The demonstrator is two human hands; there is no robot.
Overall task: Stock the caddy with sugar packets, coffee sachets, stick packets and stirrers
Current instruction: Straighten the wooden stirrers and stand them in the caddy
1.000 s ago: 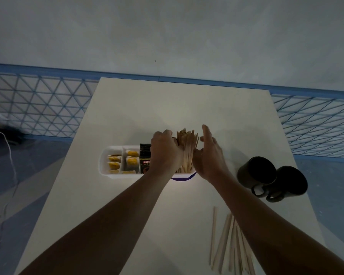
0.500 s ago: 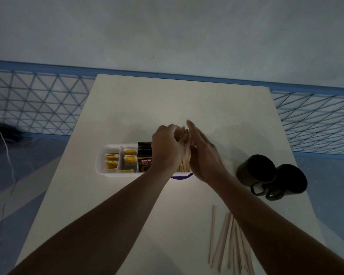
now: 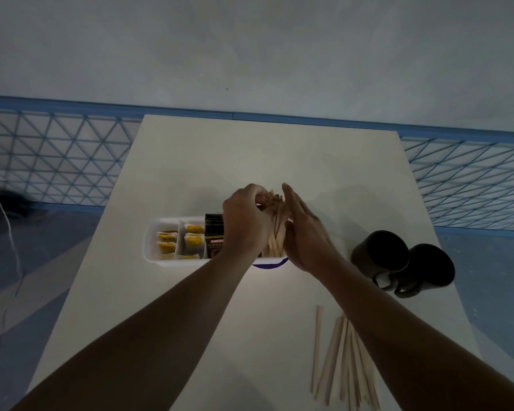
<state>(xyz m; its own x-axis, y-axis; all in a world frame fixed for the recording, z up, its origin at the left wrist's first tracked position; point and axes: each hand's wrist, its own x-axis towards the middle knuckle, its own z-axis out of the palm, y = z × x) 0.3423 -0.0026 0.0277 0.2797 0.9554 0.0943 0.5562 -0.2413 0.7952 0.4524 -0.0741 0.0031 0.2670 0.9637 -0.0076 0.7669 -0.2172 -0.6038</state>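
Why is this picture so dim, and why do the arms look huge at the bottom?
Head view: low, bluish light leaves the forearms and the two mugs as dark shapes. Head view: the wide lens stretches whatever is near the bottom edge, arms and table alike. Head view: focus holds, print on the black sachet is readable.

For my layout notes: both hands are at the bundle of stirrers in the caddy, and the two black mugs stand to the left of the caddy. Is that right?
Not quite. The head view shows the left hand and right hand at the stirrers in the caddy, but the two black mugs stand to the right of the caddy, not the left.
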